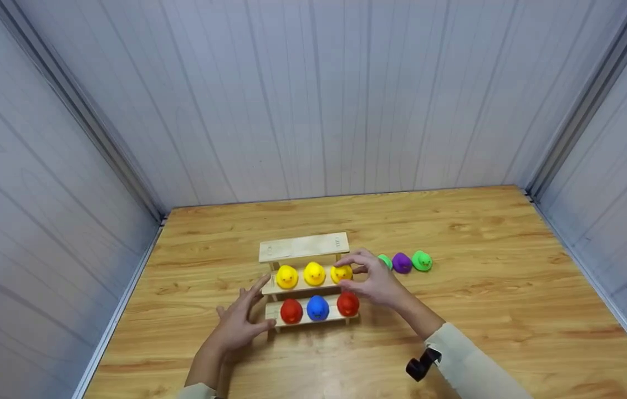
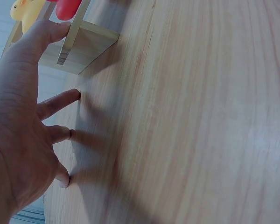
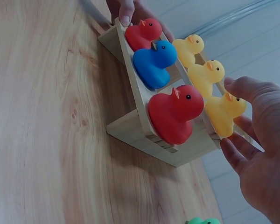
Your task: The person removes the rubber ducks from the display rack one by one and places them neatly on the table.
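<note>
A three-step wooden rack [image 1: 303, 247] carries rubber ducks. On its middle step stand two yellow ducks [image 1: 314, 274] and, at the right end, a third yellow rubber duck [image 3: 226, 114]. My right hand [image 1: 373, 281] holds that one between thumb and fingers, the duck standing at the step. On the lowest step, a blue duck [image 3: 154, 65] sits between two red ducks [image 3: 175, 114]. My left hand [image 1: 240, 324] is spread at the rack's left side. Its thumb touches the lowest step's corner, the index finger reaches the middle step, and other fingertips rest on the table [image 2: 191, 116].
Right of the rack, a purple duck [image 1: 402, 263] lies between two green ducks [image 1: 422, 261], the nearer green one partly hidden by my right hand. The rack's top step holds no ducks. Pale panel walls [image 1: 341, 100] enclose the table at the back and sides.
</note>
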Demonstrator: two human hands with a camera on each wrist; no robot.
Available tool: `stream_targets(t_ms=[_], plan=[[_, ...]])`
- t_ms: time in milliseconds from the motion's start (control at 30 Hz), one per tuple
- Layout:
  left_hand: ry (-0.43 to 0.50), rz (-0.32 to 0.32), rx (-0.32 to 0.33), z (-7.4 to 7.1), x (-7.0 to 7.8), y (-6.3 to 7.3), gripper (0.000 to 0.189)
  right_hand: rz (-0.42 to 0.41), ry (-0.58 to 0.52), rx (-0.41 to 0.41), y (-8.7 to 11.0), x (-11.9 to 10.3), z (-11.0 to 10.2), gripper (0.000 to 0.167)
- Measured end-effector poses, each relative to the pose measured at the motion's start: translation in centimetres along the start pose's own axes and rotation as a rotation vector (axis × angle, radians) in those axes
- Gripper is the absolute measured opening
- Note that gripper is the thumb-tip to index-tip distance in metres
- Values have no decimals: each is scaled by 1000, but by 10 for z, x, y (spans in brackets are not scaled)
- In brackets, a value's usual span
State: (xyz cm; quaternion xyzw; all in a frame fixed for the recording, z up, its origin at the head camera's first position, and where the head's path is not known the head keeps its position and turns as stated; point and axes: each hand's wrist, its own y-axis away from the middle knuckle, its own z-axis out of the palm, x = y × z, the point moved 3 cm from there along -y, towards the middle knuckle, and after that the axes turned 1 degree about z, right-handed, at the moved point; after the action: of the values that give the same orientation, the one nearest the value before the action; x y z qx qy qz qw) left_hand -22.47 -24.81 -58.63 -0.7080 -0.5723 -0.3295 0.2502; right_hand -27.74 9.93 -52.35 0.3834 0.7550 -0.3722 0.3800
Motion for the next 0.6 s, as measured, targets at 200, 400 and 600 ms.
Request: stream_targets(t_ms=[200,400,600], plan=[[2,3,0,0,0,0,103,16,-11,9,0,2,1,28],[4,-4,-4,1,0,0,103,29,-24,6,0,2,1,26],[7,-9,-9,1,-2,0,104,21,-11,10,-1,3,1,26]])
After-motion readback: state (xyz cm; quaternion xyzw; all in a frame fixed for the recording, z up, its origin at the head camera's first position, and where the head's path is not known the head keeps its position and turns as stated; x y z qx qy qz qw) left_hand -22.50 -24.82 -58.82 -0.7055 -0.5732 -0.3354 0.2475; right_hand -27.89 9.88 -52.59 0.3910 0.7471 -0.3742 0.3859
